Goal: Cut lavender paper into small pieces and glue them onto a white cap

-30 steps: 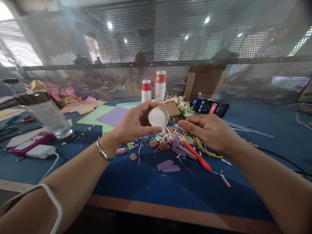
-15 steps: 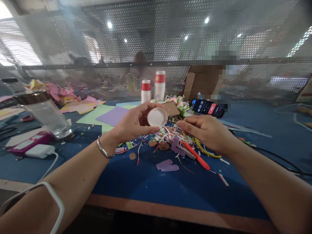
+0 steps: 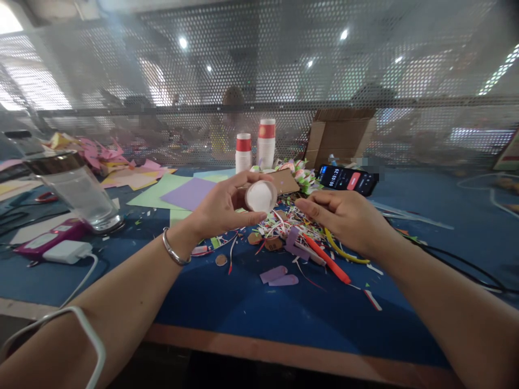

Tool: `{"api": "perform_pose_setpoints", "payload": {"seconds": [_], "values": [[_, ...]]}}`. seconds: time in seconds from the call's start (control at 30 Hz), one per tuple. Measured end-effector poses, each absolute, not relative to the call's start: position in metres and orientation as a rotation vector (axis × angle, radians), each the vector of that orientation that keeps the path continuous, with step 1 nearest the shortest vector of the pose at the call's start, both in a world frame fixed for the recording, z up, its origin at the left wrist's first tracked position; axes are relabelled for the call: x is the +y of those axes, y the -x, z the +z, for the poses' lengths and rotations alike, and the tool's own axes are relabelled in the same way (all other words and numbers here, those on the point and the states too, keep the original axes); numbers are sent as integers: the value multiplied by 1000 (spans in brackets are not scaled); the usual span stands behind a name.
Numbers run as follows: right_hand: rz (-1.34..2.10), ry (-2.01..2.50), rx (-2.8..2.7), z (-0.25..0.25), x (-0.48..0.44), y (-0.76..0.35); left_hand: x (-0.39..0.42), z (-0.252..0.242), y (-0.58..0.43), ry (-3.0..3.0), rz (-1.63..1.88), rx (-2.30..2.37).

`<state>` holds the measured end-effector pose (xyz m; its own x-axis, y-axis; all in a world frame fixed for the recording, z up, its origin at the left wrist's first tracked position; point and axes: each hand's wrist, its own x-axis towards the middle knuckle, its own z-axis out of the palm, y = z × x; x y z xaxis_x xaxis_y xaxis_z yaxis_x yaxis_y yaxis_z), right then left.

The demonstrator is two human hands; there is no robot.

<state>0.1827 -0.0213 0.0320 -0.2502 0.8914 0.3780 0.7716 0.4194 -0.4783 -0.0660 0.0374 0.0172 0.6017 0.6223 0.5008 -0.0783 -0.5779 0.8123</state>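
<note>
My left hand (image 3: 221,208) grips a short white paper cup (image 3: 261,198) between thumb and fingers, its round end turned toward me. To its right, my right hand (image 3: 340,216) is closed in a pinch, apart from the cup. Whatever may be between those fingertips is too small to make out. Below both hands lies a heap of paper scraps (image 3: 279,224) in white, red and green. A red-orange pen-like tool (image 3: 330,262) and a yellow curved strip (image 3: 344,255) rest beside it. Nearer me are purple paper strips (image 3: 279,276).
Two stacks of paper cups (image 3: 266,146) stand at the back, near a brown cardboard box (image 3: 340,135). A phone (image 3: 346,180) shows a timer. On the left are coloured sheets (image 3: 188,193), a water bottle (image 3: 79,189) and a purple power strip (image 3: 54,237). Cables run along the right.
The cup has turned slightly in my left hand, so its round end shows at another angle. My right hand has shifted slightly to the right.
</note>
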Motion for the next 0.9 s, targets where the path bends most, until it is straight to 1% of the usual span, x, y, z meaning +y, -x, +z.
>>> {"api": "perform_pose_setpoints", "payload": {"seconds": [0.33,0.9], "values": [[236,1394,-2125,32,-22,-180,29,22,65,-2088,941,458],[272,1390,-2125,29,-22,-180,29,25,66,-2048,903,463]]}}
